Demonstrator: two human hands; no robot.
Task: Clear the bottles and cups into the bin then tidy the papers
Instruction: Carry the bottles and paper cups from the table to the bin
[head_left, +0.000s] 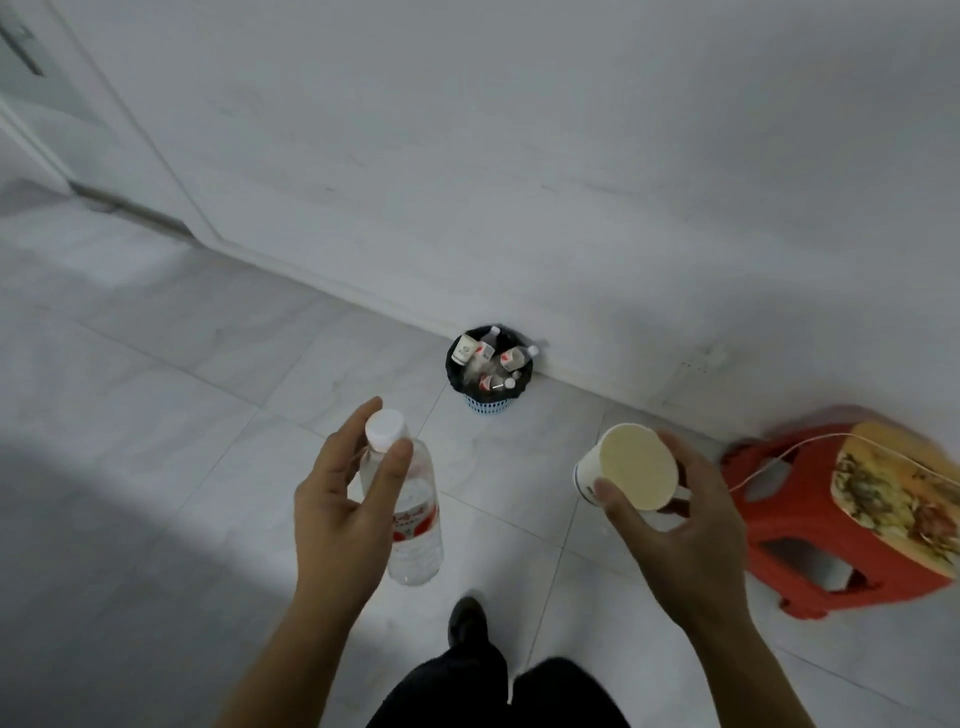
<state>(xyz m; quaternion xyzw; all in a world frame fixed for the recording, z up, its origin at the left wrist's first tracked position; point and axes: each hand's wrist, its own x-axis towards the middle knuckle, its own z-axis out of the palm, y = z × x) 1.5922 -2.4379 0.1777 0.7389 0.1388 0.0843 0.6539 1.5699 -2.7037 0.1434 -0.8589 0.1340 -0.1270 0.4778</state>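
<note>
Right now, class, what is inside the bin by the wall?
The bin holds paper cups and capped plastic bottles over a black liner. Whatever lies beneath that top layer is covered.

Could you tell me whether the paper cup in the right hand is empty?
Empty: the paper cup is tipped mouth toward view, showing only bare cream inside.

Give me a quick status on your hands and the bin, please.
Left hand grips bottle; right hand holds paper cup. Bin ahead at wall, nearly full. Red stool off right.
</note>
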